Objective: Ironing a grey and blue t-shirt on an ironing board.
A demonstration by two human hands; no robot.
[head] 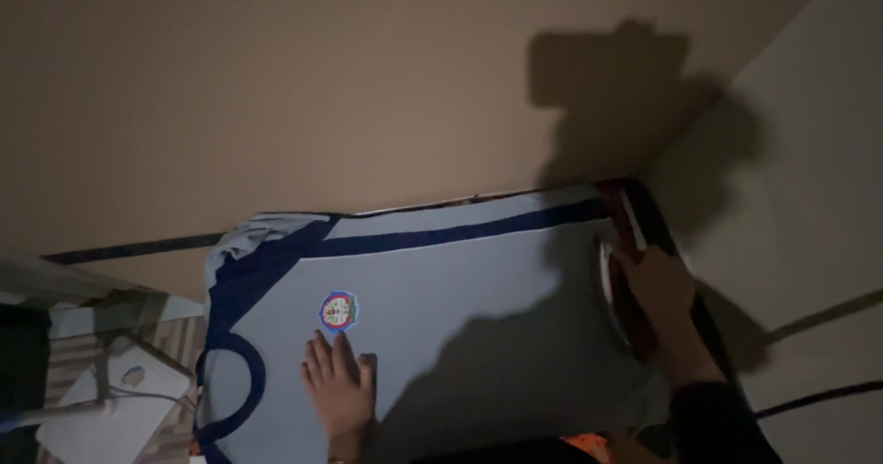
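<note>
At the lower left of the frame a white device (129, 400) with a cord sits on a patterned surface. Just right of it, a grey shirt (441, 289) with navy trim and a round crest (338, 311) lies flat across the lower middle. The left hand (340, 389) rests palm-down on it, fingers (324, 354) close together, tips just below the crest. At right, the right hand (658, 285) grips an iron (618, 285) on the shirt's edge, fingers curled around it.
</note>
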